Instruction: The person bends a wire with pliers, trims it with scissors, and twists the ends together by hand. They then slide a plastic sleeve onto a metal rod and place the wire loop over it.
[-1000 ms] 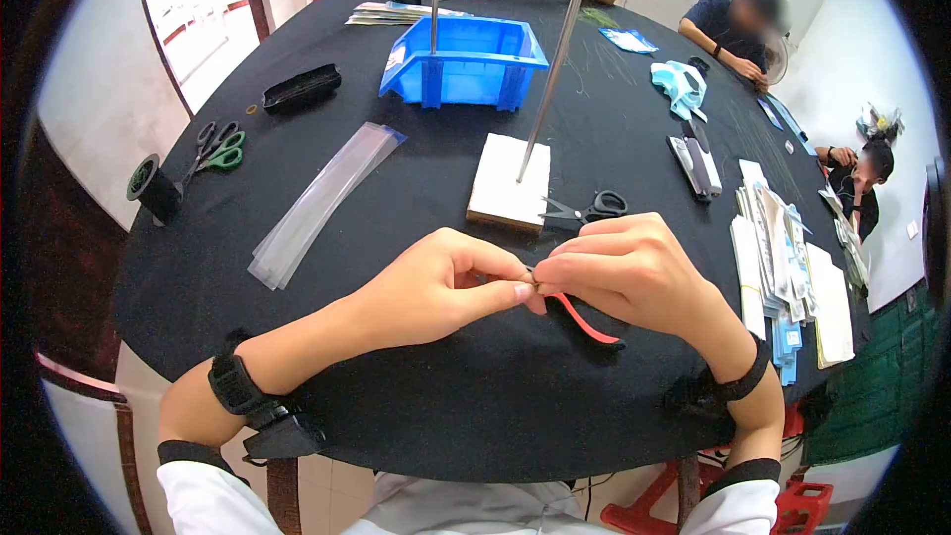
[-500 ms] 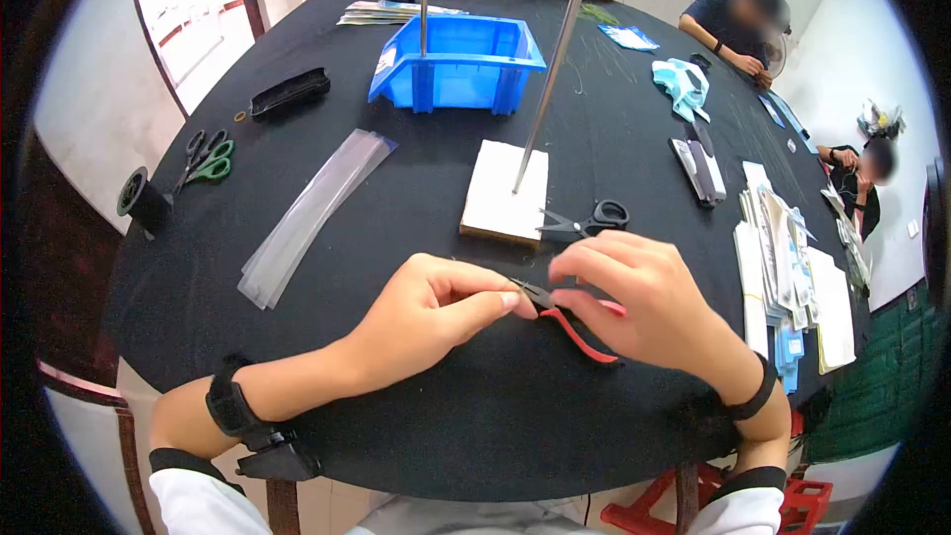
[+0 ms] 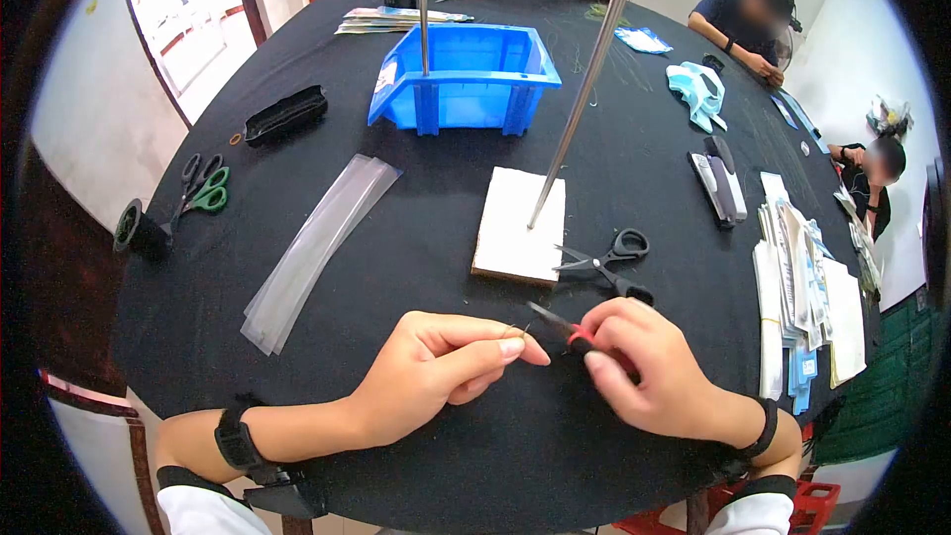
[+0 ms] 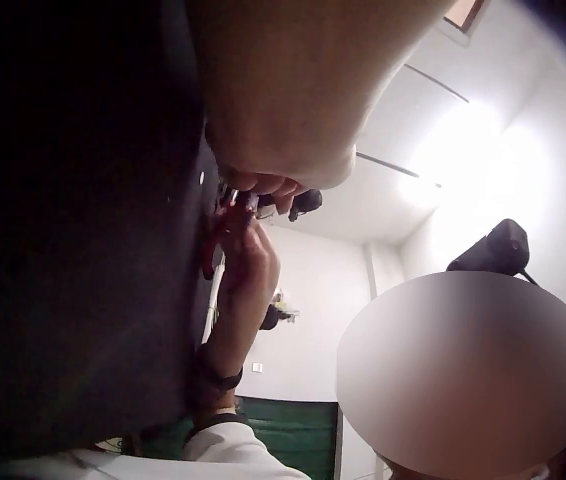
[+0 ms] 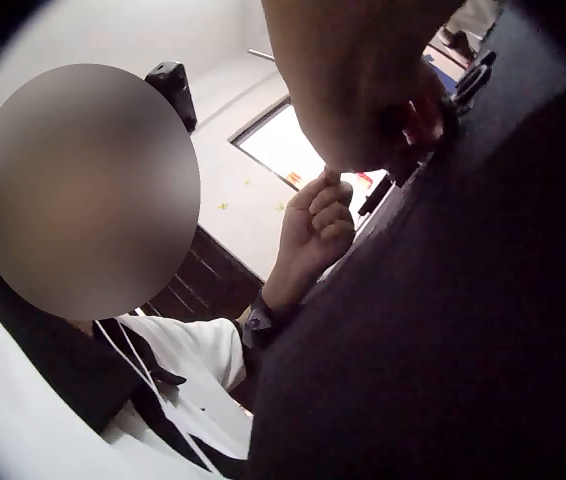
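My left hand (image 3: pixel 441 376) pinches a tiny, thin, thread-like piece (image 3: pixel 517 331) between thumb and index finger; its exact kind cannot be made out. In my right hand (image 3: pixel 639 362) are red-handled pliers (image 3: pixel 580 335), gripped by the handles. Their narrow metal jaws point up and left, just right of the left fingertips. Black-handled scissors (image 3: pixel 619 256) lie beyond the right hand, with the blade tips at a white block (image 3: pixel 520 223) that carries an upright metal rod (image 3: pixel 584 99). The left wrist view shows the right hand (image 4: pixel 248 255) with the red handles, partly behind the left hand.
A blue bin (image 3: pixel 466 99) stands beyond the block. Clear plastic strips (image 3: pixel 322 253), green-handled scissors (image 3: pixel 208 188) and a black spool (image 3: pixel 139 228) lie to the left. On the right are a stapler (image 3: pixel 718 183) and stacked packets (image 3: pixel 792 277). Other people sit around the far side.
My right hand has left the left fingertips and picked up the pliers, which lay on the table below the hands. The left hand keeps its pinch. The whole head view has shifted slightly.
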### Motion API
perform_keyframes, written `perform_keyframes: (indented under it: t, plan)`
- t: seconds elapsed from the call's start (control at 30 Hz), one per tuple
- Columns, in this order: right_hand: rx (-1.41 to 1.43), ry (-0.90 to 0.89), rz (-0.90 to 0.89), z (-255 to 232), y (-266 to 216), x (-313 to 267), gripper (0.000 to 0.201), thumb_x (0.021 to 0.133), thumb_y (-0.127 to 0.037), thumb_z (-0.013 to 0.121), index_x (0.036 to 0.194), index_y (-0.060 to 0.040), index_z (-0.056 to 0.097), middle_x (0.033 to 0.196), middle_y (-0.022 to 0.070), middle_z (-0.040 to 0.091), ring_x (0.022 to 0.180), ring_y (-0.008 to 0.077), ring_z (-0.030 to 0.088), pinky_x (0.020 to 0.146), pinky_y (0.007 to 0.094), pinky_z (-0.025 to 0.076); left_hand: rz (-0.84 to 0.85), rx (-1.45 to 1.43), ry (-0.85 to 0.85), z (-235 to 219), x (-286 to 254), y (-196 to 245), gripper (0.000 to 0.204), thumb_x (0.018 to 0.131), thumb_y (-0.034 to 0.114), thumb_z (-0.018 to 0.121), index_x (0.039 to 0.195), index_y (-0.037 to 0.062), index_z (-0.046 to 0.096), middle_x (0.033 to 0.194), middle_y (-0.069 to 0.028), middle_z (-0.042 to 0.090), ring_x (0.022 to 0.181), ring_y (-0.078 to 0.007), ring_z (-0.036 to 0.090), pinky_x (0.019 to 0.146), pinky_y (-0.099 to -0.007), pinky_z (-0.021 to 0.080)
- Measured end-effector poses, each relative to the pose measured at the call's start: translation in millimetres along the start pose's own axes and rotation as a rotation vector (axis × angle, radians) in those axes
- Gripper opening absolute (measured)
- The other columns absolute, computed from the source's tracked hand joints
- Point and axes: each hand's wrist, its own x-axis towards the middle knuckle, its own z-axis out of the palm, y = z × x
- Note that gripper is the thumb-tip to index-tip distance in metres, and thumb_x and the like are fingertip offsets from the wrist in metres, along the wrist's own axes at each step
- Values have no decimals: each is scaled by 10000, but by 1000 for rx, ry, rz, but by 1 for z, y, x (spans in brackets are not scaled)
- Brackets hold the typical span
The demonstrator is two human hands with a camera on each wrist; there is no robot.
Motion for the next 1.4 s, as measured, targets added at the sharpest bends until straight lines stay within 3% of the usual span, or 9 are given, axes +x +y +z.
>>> perform_keyframes:
  t: [0.03,0.07,0.13,0.23,0.47,0.63,0.87,1.27,1.4]
  plan:
    - [250,20,83,2,-1,2,153,779,-123,623,809,7,548,747,123,528,644,225,542,585,315,416,7,28,13,0,0,0,235,878,134,518,928,-65,634,528,26,419,464,-38,329,427,-206,214]
    - [250,-125,241,-11,-8,2,176,827,-153,602,828,15,551,734,90,547,636,156,561,575,271,422,14,55,26,1,-1,1,237,880,134,515,930,-64,634,525,27,420,461,-37,327,426,-206,214]
    - [679,-107,311,-7,-6,2,159,838,-130,597,851,22,552,782,54,572,660,112,564,597,237,435,40,91,48,2,-2,1,240,883,135,508,933,-63,634,521,28,422,456,-35,323,425,-206,214]
    - [1153,-287,540,-7,-4,2,128,840,-94,589,833,32,565,858,45,597,735,106,573,641,226,448,74,106,84,3,-3,1,241,885,137,504,935,-59,636,519,29,426,451,-32,318,425,-205,214]
    - [411,-66,-97,-9,-9,7,52,729,-5,626,777,14,639,1051,175,594,914,209,563,763,322,436,135,156,159,3,-3,-1,228,884,125,509,934,-54,641,532,27,446,457,-23,323,423,-198,218]
    - [48,67,-74,-4,-7,9,210,650,3,687,849,-13,624,974,111,548,896,252,534,756,345,452,195,217,179,2,-2,-4,224,886,115,507,958,-50,641,540,28,462,454,-18,325,416,-193,217]
    - [-228,163,-157,2,-6,10,247,606,-43,702,838,-21,619,963,111,528,901,281,520,802,382,415,232,268,201,2,-2,-9,205,881,106,521,961,-34,649,565,31,488,469,-7,339,416,-185,228]
    - [-401,210,-219,3,-6,8,233,597,-124,715,793,-37,622,931,79,518,840,245,506,691,362,386,270,377,218,1,-2,-10,181,863,85,537,953,-11,661,634,14,541,503,-7,388,428,-180,262]
    - [-392,201,-227,2,-9,8,208,546,-16,721,712,-1,596,886,121,519,787,272,501,672,352,422,265,408,236,0,-2,-8,154,834,49,576,948,-6,664,668,-26,593,539,-24,429,452,-195,315]
